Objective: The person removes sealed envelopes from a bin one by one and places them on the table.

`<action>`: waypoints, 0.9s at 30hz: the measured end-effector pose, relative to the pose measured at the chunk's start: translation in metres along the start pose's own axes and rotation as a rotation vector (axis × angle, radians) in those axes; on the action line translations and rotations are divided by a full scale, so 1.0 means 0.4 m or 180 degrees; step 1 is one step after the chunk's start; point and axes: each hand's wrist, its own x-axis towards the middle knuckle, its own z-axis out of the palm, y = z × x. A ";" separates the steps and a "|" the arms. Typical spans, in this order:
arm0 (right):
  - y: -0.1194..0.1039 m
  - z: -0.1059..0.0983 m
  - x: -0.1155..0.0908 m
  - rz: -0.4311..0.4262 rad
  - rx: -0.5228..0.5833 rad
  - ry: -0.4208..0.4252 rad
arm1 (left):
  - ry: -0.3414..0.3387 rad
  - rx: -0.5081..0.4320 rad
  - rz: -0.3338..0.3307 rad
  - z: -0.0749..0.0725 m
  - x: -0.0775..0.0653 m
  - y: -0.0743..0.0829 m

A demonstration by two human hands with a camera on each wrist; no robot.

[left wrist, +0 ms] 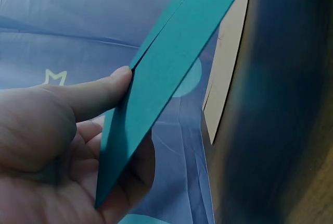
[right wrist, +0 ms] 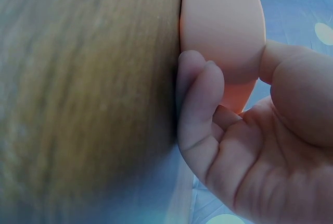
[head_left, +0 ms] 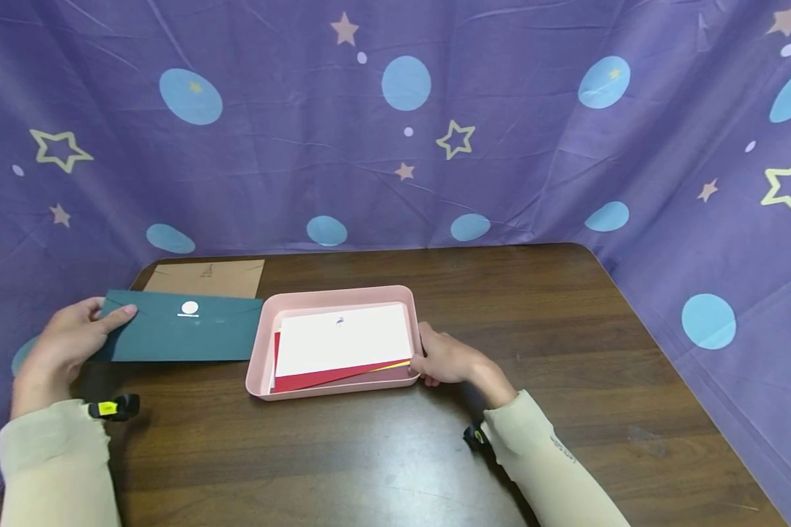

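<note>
Teal envelope (head_left: 184, 333): right end at pink tray's (head_left: 261, 344) left rim, contact unclear; wooden surface (head_left: 567, 329) runs rightward to a slanting edge; purple curtain (head_left: 501, 146) behind; brown envelope (head_left: 204, 278) beyond the teal; white paper (head_left: 343, 340) over red in tray; left hand (head_left: 69, 338) pinches envelope's left end; right hand (head_left: 451, 357) grips tray's right end, fingers curled.

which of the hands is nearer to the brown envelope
Left. The left hand, gripping the teal envelope, is left of the brown envelope, on its near side; the right hand is well off to its right, at the right end of the pink tray.
</note>
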 end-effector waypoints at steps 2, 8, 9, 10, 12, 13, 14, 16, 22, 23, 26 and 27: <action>0.001 0.000 0.000 -0.0005 0.0011 -0.0009 | -0.0041 0.0003 -0.0072 -0.003 -0.001 0.000; -0.001 -0.001 -0.001 0.0026 0.0035 -0.0026 | -0.0051 0.0192 -0.0275 -0.003 0.003 0.003; -0.001 -0.001 -0.001 0.0029 0.0036 -0.0027 | -0.0041 0.0251 -0.0321 -0.002 0.004 0.003; -0.002 -0.001 -0.001 0.0033 0.0034 -0.0029 | -0.0050 0.0290 -0.0365 0.000 0.005 0.003; -0.002 -0.001 -0.001 0.0039 0.0029 -0.0037 | -0.0097 0.0355 -0.0351 0.003 0.007 0.001; -0.001 -0.001 -0.001 0.0044 0.0025 -0.0039 | -0.0119 0.0400 -0.0326 0.006 0.007 0.000; 0.000 -0.001 -0.001 0.0047 0.0019 -0.0044 | -0.0153 0.0435 -0.0287 0.009 0.008 -0.002; 0.002 -0.001 -0.001 0.0074 -0.0011 -0.0048 | -0.0228 0.0484 -0.0203 0.015 0.007 -0.007; 0.001 -0.001 -0.002 0.0075 -0.0014 -0.0029 | -0.0114 0.0780 -0.0171 0.031 0.007 -0.021; 0.000 -0.001 -0.002 0.0064 0.0003 -0.0025 | -0.0073 0.0831 -0.0165 0.032 0.007 -0.022; -0.003 0.000 -0.001 0.0055 0.0024 -0.0016 | 0.0044 0.0942 -0.0098 0.038 0.010 -0.019; -0.004 0.000 -0.001 0.0060 0.0029 -0.0013 | 0.0078 0.0976 -0.0062 0.041 0.010 -0.018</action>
